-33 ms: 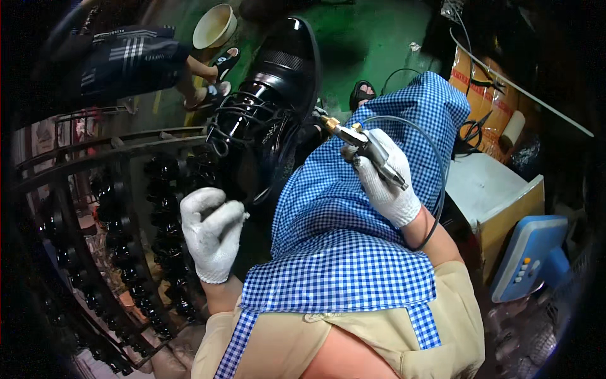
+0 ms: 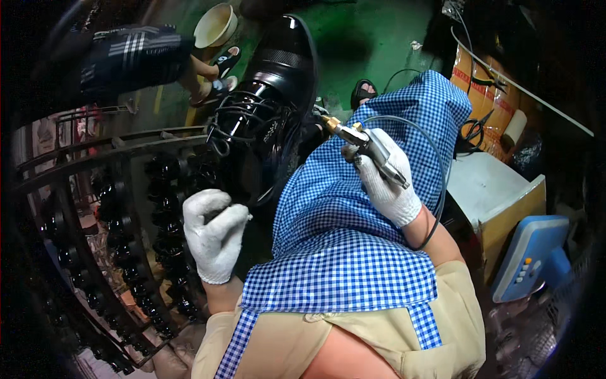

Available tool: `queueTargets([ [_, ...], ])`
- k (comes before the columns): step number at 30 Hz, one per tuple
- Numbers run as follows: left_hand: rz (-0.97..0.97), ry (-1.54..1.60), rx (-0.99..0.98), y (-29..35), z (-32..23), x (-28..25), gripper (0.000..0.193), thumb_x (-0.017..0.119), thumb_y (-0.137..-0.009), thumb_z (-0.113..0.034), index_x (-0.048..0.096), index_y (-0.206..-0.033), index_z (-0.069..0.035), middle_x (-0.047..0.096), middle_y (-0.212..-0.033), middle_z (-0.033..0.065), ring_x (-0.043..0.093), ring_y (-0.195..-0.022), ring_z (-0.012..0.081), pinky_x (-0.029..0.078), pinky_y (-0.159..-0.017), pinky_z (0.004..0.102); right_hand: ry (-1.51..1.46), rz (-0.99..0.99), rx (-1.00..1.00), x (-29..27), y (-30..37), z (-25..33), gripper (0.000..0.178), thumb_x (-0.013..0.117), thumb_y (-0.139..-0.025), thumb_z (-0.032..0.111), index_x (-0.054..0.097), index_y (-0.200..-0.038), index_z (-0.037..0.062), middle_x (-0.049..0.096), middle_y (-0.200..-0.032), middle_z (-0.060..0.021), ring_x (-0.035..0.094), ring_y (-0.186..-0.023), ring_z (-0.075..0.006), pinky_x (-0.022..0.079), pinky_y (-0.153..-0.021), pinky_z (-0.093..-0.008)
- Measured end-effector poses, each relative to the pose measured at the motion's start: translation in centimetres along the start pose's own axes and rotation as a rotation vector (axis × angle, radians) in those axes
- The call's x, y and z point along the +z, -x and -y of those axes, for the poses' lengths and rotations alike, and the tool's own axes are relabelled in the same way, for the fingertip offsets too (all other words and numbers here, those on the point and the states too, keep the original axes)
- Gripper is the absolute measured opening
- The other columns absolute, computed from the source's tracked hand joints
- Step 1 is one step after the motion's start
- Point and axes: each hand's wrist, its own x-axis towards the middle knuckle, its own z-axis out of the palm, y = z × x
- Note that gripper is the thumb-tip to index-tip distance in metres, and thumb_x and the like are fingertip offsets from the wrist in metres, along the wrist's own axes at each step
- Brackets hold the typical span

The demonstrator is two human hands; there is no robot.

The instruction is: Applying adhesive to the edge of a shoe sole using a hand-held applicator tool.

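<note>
My right hand [image 2: 386, 183], in a white glove, is closed around a small metal spray gun [image 2: 366, 146] with a brass-coloured nozzle. The nozzle points up and left toward a glossy black lace-up shoe [image 2: 278, 69]. A thin grey hose [image 2: 439, 148] loops from the gun over my right wrist. The shoe has its toe away from me and loose laces [image 2: 246, 117] over its tongue; what supports it is hidden. Below the heel, my gloved left hand [image 2: 214, 235] is apart from the shoe with its fingers curled in. What they hold, if anything, cannot be made out.
A dark metal rack [image 2: 113, 148] with rows of shiny black shoes stands at left. Another person's leg [image 2: 199, 76] is near a pale bowl [image 2: 215, 26]. At right are scissors [image 2: 478, 129], a white-topped box [image 2: 483, 186] and a blue device with buttons [image 2: 529, 256].
My left hand has shifted slightly right, still curled. The shoe sits a touch further left, and the other person's leg has moved a little. My right hand keeps its hold on the spray gun.
</note>
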Motion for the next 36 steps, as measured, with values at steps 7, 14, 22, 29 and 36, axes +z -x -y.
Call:
queueTargets([
  [7,0.082,-0.036,0.185,-0.6,-0.3,0.3,0.044,0.084,-0.058,-0.002,0.082,-0.099,-0.019,0.068,-0.099,-0.0003,0.064,-0.096,0.0247,0.056,-0.08,0.0356,-0.3,-0.005,0.207,1.0,-0.4,-0.9,0.014,0.068,-0.101,0.015,0.067,-0.103,0.0009,0.056,-0.086,-0.01,0.055,-0.074,-0.0231,0.045,-0.067,-0.0348],
  [14,0.129,-0.033,0.202,-1.1,-0.3,0.1,0.047,0.084,-0.056,-0.004,0.082,-0.099,-0.022,0.067,-0.099,-0.0018,0.063,-0.094,0.0243,0.056,-0.079,0.0358,-0.228,-0.061,0.068,1.6,-1.5,-1.4,0.018,0.07,-0.099,0.013,0.06,-0.092,0.0003,0.052,-0.08,-0.0097,0.051,-0.068,-0.0221,0.043,-0.062,-0.0358],
  [22,0.174,-0.025,0.212,-1.3,0.1,0.5,0.049,0.081,-0.054,-0.005,0.083,-0.099,-0.023,0.066,-0.099,-0.0025,0.063,-0.094,0.0236,0.056,-0.078,0.0348,-0.036,-0.096,-0.007,2.5,-1.2,-0.9,0.016,0.074,-0.093,0.012,0.062,-0.092,0.0015,0.052,-0.078,-0.0129,0.058,-0.067,-0.03,0.046,-0.06,-0.0392],
  [29,0.221,-0.024,0.245,-2.3,-0.1,0.6,0.049,0.082,-0.055,-0.004,0.082,-0.101,-0.021,0.067,-0.1,-0.0016,0.063,-0.092,0.0237,0.056,-0.077,0.0348,0.027,-0.024,-0.014,2.3,-0.2,-0.2,0.015,0.076,-0.09,0.014,0.065,-0.092,0.004,0.057,-0.08,-0.0123,0.061,-0.068,-0.0293,0.05,-0.061,-0.0384],
  [36,0.339,-0.077,0.304,-4.7,-1.3,-0.2,0.045,0.085,-0.062,-0.004,0.079,-0.105,-0.016,0.071,-0.094,0.0018,0.069,-0.088,0.0253,0.058,-0.075,0.0362,-0.005,0.156,0.009,0.1,1.7,0.5,0.017,0.075,-0.093,0.021,0.065,-0.087,0.0076,0.058,-0.078,-0.0103,0.062,-0.067,-0.0284,0.05,-0.061,-0.0386],
])
